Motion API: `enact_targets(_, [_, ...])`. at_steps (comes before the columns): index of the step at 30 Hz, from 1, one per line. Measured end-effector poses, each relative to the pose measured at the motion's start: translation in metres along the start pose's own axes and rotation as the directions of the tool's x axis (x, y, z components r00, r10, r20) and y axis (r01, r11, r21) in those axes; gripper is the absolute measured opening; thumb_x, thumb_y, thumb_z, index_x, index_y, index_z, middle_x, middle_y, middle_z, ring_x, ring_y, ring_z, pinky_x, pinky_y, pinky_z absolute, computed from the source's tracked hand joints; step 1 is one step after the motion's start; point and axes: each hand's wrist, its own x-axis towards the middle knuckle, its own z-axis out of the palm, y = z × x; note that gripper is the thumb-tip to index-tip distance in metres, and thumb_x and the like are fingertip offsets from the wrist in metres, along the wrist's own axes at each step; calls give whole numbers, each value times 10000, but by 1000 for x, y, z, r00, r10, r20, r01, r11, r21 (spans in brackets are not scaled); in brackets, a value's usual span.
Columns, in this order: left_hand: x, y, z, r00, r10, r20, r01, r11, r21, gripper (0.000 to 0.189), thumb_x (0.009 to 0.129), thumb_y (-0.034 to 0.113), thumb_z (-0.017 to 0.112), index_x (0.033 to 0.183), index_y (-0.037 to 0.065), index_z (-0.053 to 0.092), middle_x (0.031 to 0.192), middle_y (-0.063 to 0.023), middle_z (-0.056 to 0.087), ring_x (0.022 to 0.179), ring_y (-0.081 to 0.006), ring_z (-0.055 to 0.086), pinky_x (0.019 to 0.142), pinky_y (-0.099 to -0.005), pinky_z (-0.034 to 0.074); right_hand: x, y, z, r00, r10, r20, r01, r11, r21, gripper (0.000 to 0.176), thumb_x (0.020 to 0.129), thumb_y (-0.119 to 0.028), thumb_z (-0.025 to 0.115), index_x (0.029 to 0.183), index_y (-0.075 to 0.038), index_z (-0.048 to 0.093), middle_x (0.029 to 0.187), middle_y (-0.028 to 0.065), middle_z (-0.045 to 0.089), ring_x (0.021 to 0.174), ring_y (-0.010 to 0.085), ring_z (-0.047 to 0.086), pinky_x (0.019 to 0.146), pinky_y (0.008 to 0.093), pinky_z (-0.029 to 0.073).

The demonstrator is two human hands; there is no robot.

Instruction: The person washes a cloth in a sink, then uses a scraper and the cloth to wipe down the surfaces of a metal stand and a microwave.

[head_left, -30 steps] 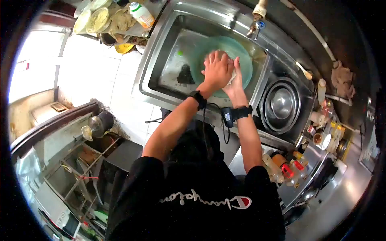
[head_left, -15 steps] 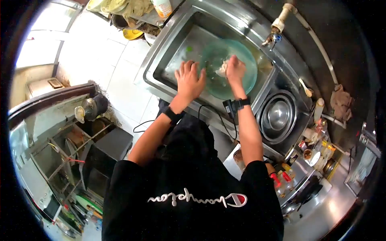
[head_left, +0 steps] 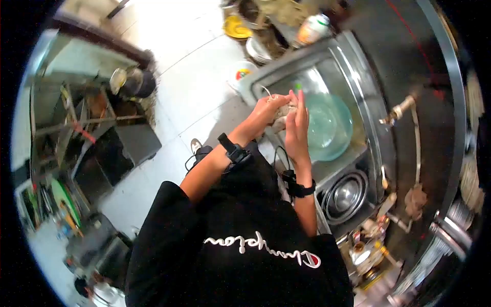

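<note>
A crumpled pale cloth (head_left: 281, 123) is pressed between my two hands, above the near left edge of the sink. Curled around its left side is my left hand (head_left: 267, 111), with a thin white strand sticking up beside it. My right hand (head_left: 297, 134) has its fingers stretched upward and its thumb apart, with part of the cloth between them. Just right of the hands, a translucent green basin (head_left: 341, 125) stands in the metal sink (head_left: 327, 77), with liquid in it. The hands hide much of the cloth.
Nested metal bowls (head_left: 348, 195) stand on the counter beside the sink. A tap (head_left: 401, 110) juts from the wall behind it. Left of the sink, a white tub (head_left: 241, 70) stands near a yellow dish (head_left: 236, 26). A brown rag (head_left: 415, 200) hangs at the right.
My right hand has come out of the basin with the cloth, and my left hand has closed around it too. The view has turned, with the sink now further right.
</note>
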Motion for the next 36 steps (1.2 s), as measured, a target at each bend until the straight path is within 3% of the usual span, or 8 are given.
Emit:
enact_targets(12, [-166,33,-321,627,318,-711,-488,872,-40,512,971,420,369,991,-26,620,883,-122,661,744,-215,659,664,-340,553,-30,-55,206,877,-18,481,141,965,-222,324,959,-234,491,1199,-26,560,1192,169,584,1131,346,527,984,398,392])
enact_targets(17, [-318,18,-482,86,226,-970,-708,699,100,459,920,339,385,1040,-32,626,963,-127,667,795,-243,657,735,-339,538,-57,-66,279,757,-76,649,321,908,-268,288,938,-216,518,1154,-37,583,1160,148,604,1098,333,541,946,400,411])
enact_targets(22, [-418,22,-563,207,224,-952,-746,666,-5,297,924,151,473,1130,59,667,1016,-50,698,741,-177,659,572,-241,475,-62,-95,304,725,-98,682,361,897,-256,286,937,-243,510,1121,-42,597,1120,139,623,1079,322,556,939,406,416])
enact_targets(23, [-423,24,-568,61,90,-994,-641,767,30,340,944,203,435,1186,69,633,1157,-58,656,815,-176,646,607,-238,474,-62,-98,304,725,-98,682,367,893,-261,287,938,-248,507,1117,-42,598,1112,137,625,1074,321,560,938,406,417])
enact_targets(24, [-427,23,-578,217,330,-919,-808,589,21,346,944,189,442,1233,81,597,1266,-38,589,920,-168,604,696,-289,490,-61,-95,305,731,-119,671,389,881,-268,291,937,-264,506,1103,-45,601,1090,136,631,1057,313,569,925,410,424])
enact_targets(28, [-448,-11,-623,141,6,-990,-856,502,-119,377,965,220,399,1250,7,524,1218,-124,568,1089,-307,555,846,-428,509,-60,-76,311,743,-155,651,415,870,-266,280,917,-273,540,1082,-58,611,1014,138,645,978,332,590,861,431,444])
enact_targets(31, [-450,-15,-620,-282,-265,-922,-686,728,0,485,976,321,307,1182,-16,590,1156,-145,629,988,-310,629,848,-425,526,-55,-69,322,686,-85,722,448,832,-327,263,904,-267,556,1054,-59,614,957,141,642,934,342,593,839,449,443])
enact_targets(36, [-471,-8,-569,-364,376,-852,-427,746,511,666,1028,401,199,973,-83,653,996,-184,687,923,-274,639,884,-354,475,-48,-79,360,580,-166,798,574,778,-256,203,884,-227,576,965,-44,610,864,163,635,789,373,606,698,461,481])
